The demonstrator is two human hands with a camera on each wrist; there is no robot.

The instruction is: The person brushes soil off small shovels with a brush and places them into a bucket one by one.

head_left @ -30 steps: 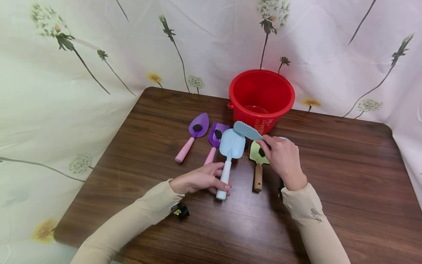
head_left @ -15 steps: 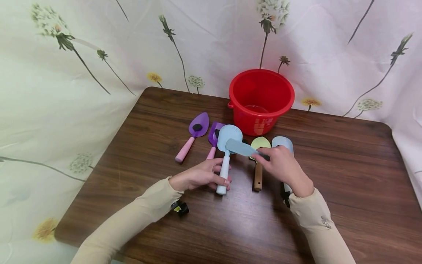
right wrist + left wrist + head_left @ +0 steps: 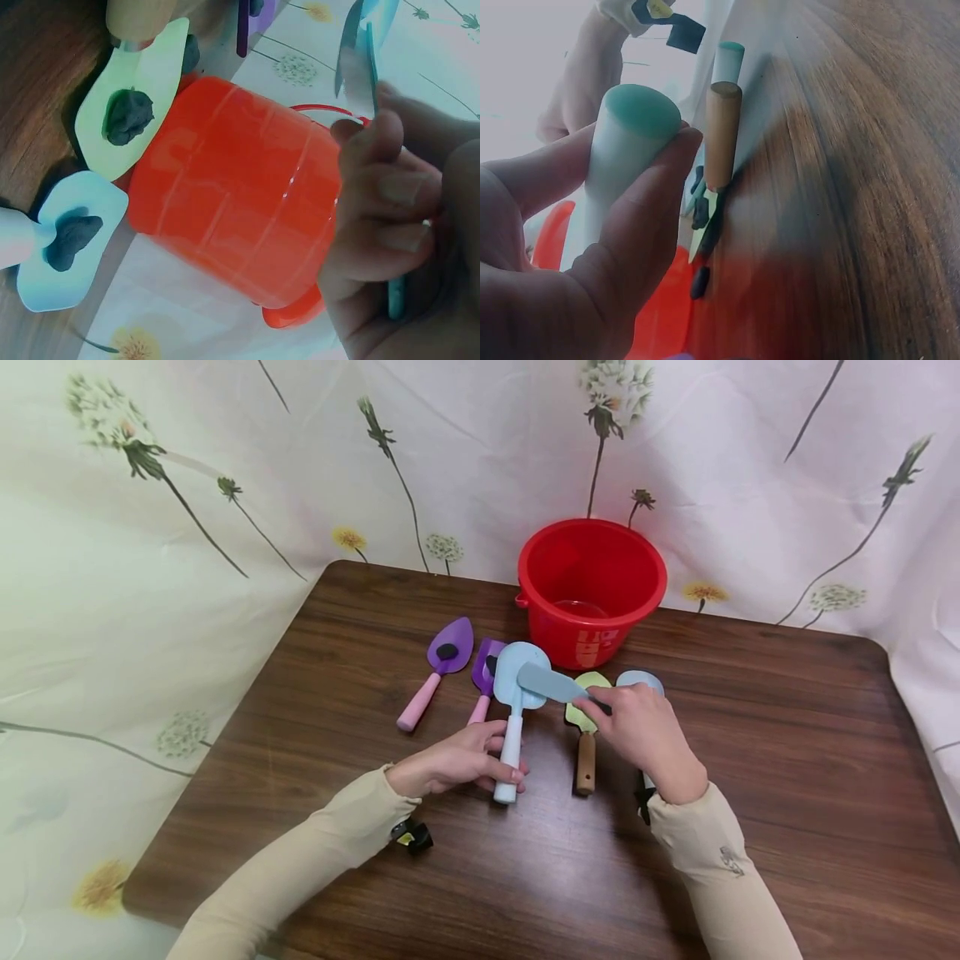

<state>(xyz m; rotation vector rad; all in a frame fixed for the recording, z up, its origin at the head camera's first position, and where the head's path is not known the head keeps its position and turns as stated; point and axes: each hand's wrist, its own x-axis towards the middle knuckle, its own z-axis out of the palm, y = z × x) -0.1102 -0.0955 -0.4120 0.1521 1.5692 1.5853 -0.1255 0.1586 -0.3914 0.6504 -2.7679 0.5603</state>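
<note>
My left hand (image 3: 468, 760) grips the white handle of a light blue garden trowel (image 3: 513, 653), whose blade points away over the table. In the left wrist view, my thumb and fingers wrap the trowel handle (image 3: 615, 172) near its green end cap. My right hand (image 3: 645, 731) holds a flat light blue scraper (image 3: 551, 683) by its handle. The scraper's blade lies across the trowel's blade in the head view and covers part of it. Seen from the right wrist, the fingers (image 3: 382, 187) curl round the scraper's handle, with its teal end poking out below.
A red bucket (image 3: 585, 639) stands behind the hands. On the table lie a pointed purple trowel (image 3: 457, 639), a square purple shovel (image 3: 480, 680), a green shovel with a wooden handle (image 3: 587, 760) and another blue trowel (image 3: 637, 677). Dark lumps (image 3: 129, 116) sit on their blades.
The scraper has come down from the trowel's upper right rim to across the blade's face. The trowel has shifted slightly up and left; its grip is unchanged.
</note>
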